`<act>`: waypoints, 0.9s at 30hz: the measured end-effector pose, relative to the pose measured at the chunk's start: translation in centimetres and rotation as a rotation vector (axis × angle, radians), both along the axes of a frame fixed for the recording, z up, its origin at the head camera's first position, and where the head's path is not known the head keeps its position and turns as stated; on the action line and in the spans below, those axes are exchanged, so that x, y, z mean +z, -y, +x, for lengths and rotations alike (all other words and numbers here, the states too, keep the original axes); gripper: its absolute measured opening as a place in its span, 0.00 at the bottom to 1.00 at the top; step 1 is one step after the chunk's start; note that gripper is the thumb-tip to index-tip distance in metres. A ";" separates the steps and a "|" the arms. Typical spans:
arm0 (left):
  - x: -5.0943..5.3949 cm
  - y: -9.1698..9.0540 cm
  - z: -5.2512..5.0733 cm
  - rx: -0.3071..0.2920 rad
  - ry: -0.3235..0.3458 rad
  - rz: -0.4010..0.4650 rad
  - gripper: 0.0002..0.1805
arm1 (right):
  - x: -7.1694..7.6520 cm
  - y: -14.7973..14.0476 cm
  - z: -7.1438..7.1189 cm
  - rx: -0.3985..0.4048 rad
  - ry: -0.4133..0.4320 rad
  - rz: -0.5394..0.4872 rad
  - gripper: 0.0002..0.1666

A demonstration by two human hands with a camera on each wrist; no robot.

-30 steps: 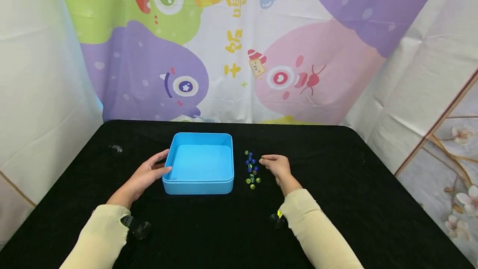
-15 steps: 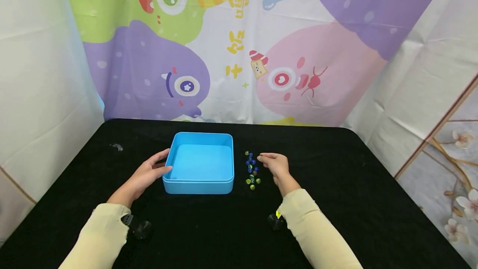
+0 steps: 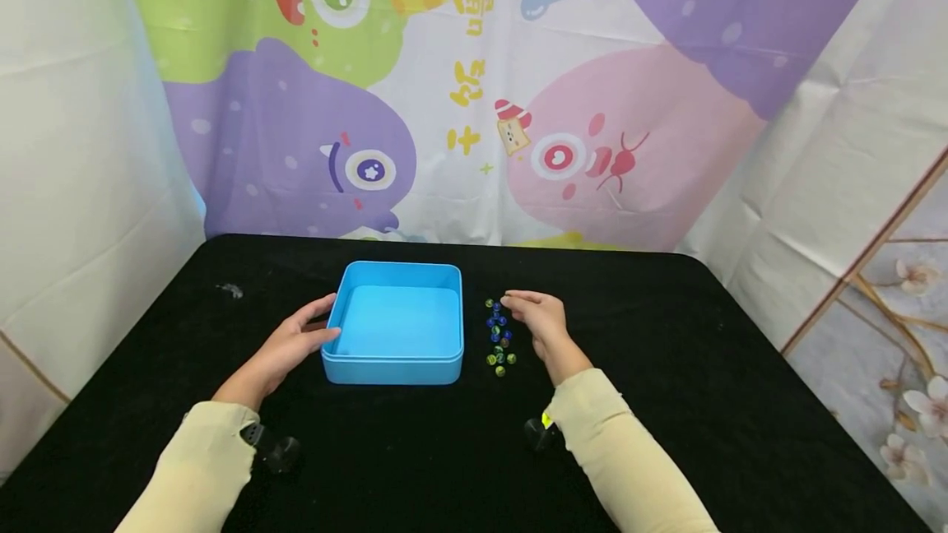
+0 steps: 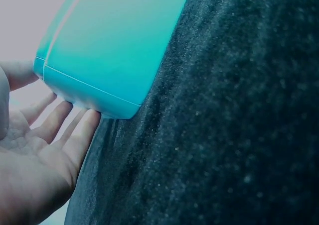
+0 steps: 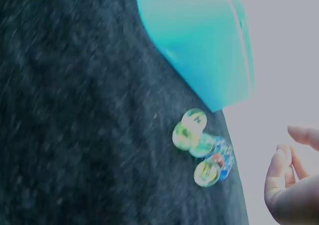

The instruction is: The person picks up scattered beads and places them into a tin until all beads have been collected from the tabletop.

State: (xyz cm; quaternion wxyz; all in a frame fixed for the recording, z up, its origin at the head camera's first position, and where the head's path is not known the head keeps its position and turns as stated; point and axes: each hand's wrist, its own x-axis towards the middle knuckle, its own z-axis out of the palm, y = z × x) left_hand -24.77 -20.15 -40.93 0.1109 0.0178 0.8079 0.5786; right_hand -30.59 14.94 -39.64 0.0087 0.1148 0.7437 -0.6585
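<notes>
Marbles (image 3: 495, 337) lie to the left of your right hand (image 3: 543, 323), in a loose strip between it and the box (image 3: 392, 370). Strip's long axis runs far to near on the table (image 3: 415, 451), roughly along the box's right side. Your right hand is clearly the nearer; your left hand (image 3: 292, 348) is across the box from them. Judgement: any reach by your right hand turns on how its tips line up with the strip's far end, which they are just beside.

Right hand: thumb and index drawn close together in the head view. Whether you pinch a marble there, cannot tell; the right wrist view has the tips pale against glare. Left hand: thumb at the rim, other fingers spread, touching the outer side.

View check: left wrist shows your left fingers (image 4: 89, 125) meeting the box tip-first, mostly hidden from the head. Right wrist resolves yellow-green swirls in the near marbles; only the head view gives the whole strip and the box's inside.
</notes>
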 end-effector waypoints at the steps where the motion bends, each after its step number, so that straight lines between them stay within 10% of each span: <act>1: 0.0 0.0 0.0 0.000 -0.001 0.000 0.37 | 0.2 0.2 0.0 0.004 -0.005 -0.004 0.16; 27: 0.1 -0.2 0.1 -0.005 -0.005 0.021 0.37 | 2.5 4.7 0.3 0.071 -0.068 -0.010 0.16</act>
